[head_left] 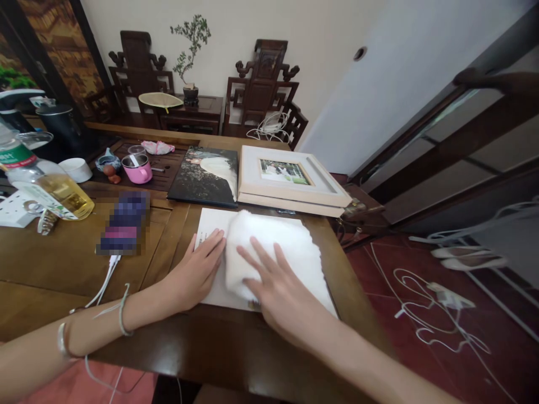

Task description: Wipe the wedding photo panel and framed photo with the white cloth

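Nr the R end of the brown polished-wood table (197, 336), a white fluffy cloth (295, 238) lies atop a pale flat printed board (214, 219). R hand (275, 278) rests on the cloth, fingers spread, gripping nothing; L hand (200, 272) lies flat on the board beside it, fingers extended, also w/o hold. Just behind: dark photo-covered album (206, 179) & cream-framed photo (290, 191).

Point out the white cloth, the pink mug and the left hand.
White cloth (298, 247), head view: upper surface.
Pink mug (138, 173), head view: outer wall.
Left hand (194, 276), head view: back of the hand.
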The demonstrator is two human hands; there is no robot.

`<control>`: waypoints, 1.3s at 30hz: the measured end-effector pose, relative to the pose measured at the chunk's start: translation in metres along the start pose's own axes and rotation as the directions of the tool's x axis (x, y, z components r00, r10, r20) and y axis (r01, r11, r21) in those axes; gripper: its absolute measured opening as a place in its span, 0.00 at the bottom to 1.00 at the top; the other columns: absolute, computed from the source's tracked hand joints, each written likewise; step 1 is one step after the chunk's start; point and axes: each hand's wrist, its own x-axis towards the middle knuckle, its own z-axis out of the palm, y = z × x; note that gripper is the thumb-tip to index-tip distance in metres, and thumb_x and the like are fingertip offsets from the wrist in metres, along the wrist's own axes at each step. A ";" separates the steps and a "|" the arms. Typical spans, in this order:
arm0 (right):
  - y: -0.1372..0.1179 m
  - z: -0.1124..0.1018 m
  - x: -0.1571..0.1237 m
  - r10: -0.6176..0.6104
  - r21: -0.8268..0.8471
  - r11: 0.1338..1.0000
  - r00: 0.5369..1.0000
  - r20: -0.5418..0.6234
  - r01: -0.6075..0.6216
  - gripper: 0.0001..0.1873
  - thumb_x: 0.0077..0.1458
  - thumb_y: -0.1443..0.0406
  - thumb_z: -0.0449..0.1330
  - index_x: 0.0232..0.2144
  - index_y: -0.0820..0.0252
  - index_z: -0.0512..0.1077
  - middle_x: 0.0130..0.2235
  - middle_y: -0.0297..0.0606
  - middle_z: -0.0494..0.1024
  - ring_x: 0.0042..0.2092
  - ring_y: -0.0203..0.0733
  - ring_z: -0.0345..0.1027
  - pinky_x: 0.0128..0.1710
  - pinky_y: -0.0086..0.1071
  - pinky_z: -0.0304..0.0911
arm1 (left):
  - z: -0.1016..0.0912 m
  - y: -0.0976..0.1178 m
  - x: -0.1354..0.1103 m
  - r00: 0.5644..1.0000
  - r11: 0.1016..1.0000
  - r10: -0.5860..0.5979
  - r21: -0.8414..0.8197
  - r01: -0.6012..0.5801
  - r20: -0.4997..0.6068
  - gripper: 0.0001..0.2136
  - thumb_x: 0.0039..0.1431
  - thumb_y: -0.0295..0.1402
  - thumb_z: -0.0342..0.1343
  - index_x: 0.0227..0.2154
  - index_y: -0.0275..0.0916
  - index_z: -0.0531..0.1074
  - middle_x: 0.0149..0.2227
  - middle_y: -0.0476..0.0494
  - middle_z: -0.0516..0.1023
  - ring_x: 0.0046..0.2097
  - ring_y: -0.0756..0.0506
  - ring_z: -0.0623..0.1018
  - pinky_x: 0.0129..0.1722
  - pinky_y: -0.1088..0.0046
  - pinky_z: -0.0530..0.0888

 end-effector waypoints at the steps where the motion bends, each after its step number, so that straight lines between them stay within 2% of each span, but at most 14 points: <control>1: -0.010 0.000 -0.010 -0.030 0.014 0.999 0.999 -0.024 0.030 0.17 0.45 0.79 0.54 0.36 0.66 0.77 0.61 0.60 0.60 0.63 0.73 0.43 0.54 0.71 0.47 | -0.001 0.000 0.000 1.000 1.000 0.000 0.006 0.000 0.003 0.24 0.64 0.24 0.35 0.63 0.31 0.48 0.66 0.31 0.53 0.68 0.40 0.47 0.63 0.48 0.50; 4: -0.028 -0.008 -0.034 -0.153 0.099 0.982 0.986 -0.059 0.159 0.11 0.48 0.77 0.55 0.27 0.62 0.76 0.59 0.55 0.65 0.61 0.72 0.50 0.53 0.70 0.52 | -0.003 0.002 0.000 1.000 1.000 0.001 0.002 -0.001 0.000 0.24 0.62 0.23 0.35 0.62 0.31 0.50 0.65 0.29 0.54 0.68 0.39 0.47 0.62 0.48 0.51; 6: -0.028 -0.022 -0.042 -0.210 0.167 0.964 0.978 -0.009 0.208 0.13 0.47 0.78 0.54 0.26 0.59 0.75 0.59 0.47 0.67 0.62 0.63 0.51 0.57 0.63 0.52 | -0.003 0.001 0.000 1.000 1.000 0.003 -0.010 -0.003 -0.009 0.25 0.61 0.22 0.36 0.62 0.31 0.50 0.65 0.28 0.54 0.68 0.39 0.47 0.62 0.47 0.52; 10: -0.002 -0.046 -0.036 -0.154 0.313 0.945 0.975 0.163 0.097 0.25 0.36 0.82 0.49 0.32 0.56 0.74 0.61 0.38 0.63 0.65 0.46 0.47 0.63 0.46 0.49 | 0.000 -0.001 -0.001 1.000 0.999 0.008 -0.042 -0.008 -0.006 0.26 0.61 0.21 0.37 0.63 0.33 0.49 0.65 0.29 0.54 0.68 0.40 0.47 0.63 0.47 0.49; 12: 0.019 -0.043 -0.024 -0.081 0.313 0.949 0.981 0.177 0.022 0.28 0.34 0.82 0.47 0.35 0.57 0.73 0.62 0.41 0.62 0.65 0.46 0.46 0.62 0.46 0.51 | 0.001 -0.001 0.000 1.000 0.996 -0.015 -0.088 0.014 -0.013 0.25 0.63 0.23 0.36 0.64 0.34 0.47 0.65 0.31 0.53 0.68 0.40 0.47 0.63 0.47 0.49; 15: 0.046 -0.026 -0.003 0.037 0.213 0.976 0.996 0.085 -0.054 0.28 0.37 0.81 0.47 0.40 0.60 0.71 0.63 0.46 0.59 0.66 0.50 0.41 0.61 0.53 0.50 | -0.003 0.002 0.001 0.992 0.973 -0.099 -0.216 0.081 -0.074 0.24 0.67 0.27 0.35 0.64 0.36 0.45 0.67 0.34 0.51 0.68 0.42 0.48 0.63 0.50 0.51; 18: 0.053 -0.008 0.017 0.073 0.115 0.991 0.997 0.005 -0.073 0.29 0.38 0.81 0.48 0.43 0.63 0.71 0.63 0.50 0.59 0.66 0.55 0.39 0.61 0.58 0.47 | -0.009 0.005 0.003 0.978 0.942 -0.140 -0.323 0.084 -0.152 0.23 0.68 0.30 0.35 0.65 0.37 0.46 0.67 0.38 0.49 0.68 0.43 0.48 0.64 0.53 0.54; 21: 0.037 0.004 0.031 0.075 0.063 0.995 0.997 -0.019 -0.074 0.27 0.39 0.81 0.50 0.42 0.67 0.72 0.62 0.54 0.60 0.66 0.63 0.38 0.59 0.64 0.43 | -0.013 0.005 0.003 0.960 0.920 -0.165 -0.386 0.067 -0.225 0.23 0.68 0.32 0.36 0.64 0.38 0.48 0.67 0.40 0.51 0.67 0.44 0.50 0.64 0.57 0.54; 24: 0.008 0.011 0.031 -0.059 0.107 0.992 0.997 -0.040 0.063 0.18 0.44 0.78 0.53 0.38 0.66 0.75 0.63 0.55 0.58 0.65 0.65 0.37 0.59 0.68 0.35 | -0.014 0.005 0.004 0.941 0.904 -0.188 -0.425 0.054 -0.282 0.23 0.69 0.34 0.36 0.64 0.38 0.49 0.67 0.39 0.51 0.67 0.44 0.51 0.65 0.58 0.53; 27: -0.018 0.006 0.015 -0.242 0.238 0.941 0.970 -0.021 0.240 0.12 0.49 0.75 0.54 0.33 0.63 0.75 0.65 0.51 0.54 0.66 0.62 0.34 0.61 0.64 0.32 | -0.016 0.005 0.004 0.923 0.893 -0.210 -0.448 0.046 -0.323 0.22 0.69 0.35 0.35 0.64 0.38 0.49 0.67 0.41 0.50 0.67 0.44 0.50 0.65 0.58 0.51; 30: -0.028 -0.014 -0.012 -0.316 0.335 0.897 0.948 0.032 0.287 0.13 0.47 0.76 0.53 0.29 0.59 0.74 0.62 0.42 0.62 0.66 0.54 0.41 0.64 0.56 0.35 | -0.016 0.005 0.004 0.928 0.890 -0.200 -0.455 0.038 -0.315 0.22 0.70 0.35 0.35 0.64 0.38 0.50 0.67 0.42 0.50 0.67 0.44 0.50 0.65 0.59 0.52; 34: -0.014 -0.044 -0.035 -0.197 0.342 0.928 0.974 0.112 0.148 0.22 0.38 0.80 0.49 0.31 0.56 0.73 0.59 0.39 0.67 0.64 0.45 0.50 0.63 0.43 0.48 | -0.011 0.005 0.002 0.968 0.918 -0.161 -0.388 0.076 -0.192 0.21 0.69 0.34 0.35 0.63 0.35 0.53 0.66 0.38 0.52 0.67 0.43 0.50 0.64 0.54 0.54; 37: 0.013 -0.049 -0.029 -0.043 0.298 0.955 0.987 0.152 -0.004 0.26 0.34 0.81 0.47 0.35 0.58 0.72 0.55 0.46 0.71 0.61 0.49 0.58 0.55 0.41 0.60 | -0.004 0.003 0.001 0.992 0.961 -0.096 -0.268 0.071 -0.082 0.20 0.68 0.31 0.36 0.61 0.36 0.56 0.66 0.36 0.54 0.67 0.41 0.50 0.64 0.48 0.50; 39: 0.033 -0.045 -0.014 0.042 0.277 0.958 0.992 0.119 -0.074 0.24 0.36 0.80 0.46 0.34 0.60 0.70 0.43 0.49 0.76 0.50 0.53 0.68 0.45 0.42 0.65 | -0.001 0.002 0.000 0.997 0.980 -0.051 -0.193 0.040 -0.055 0.19 0.68 0.29 0.37 0.60 0.37 0.57 0.65 0.36 0.56 0.67 0.41 0.50 0.63 0.47 0.48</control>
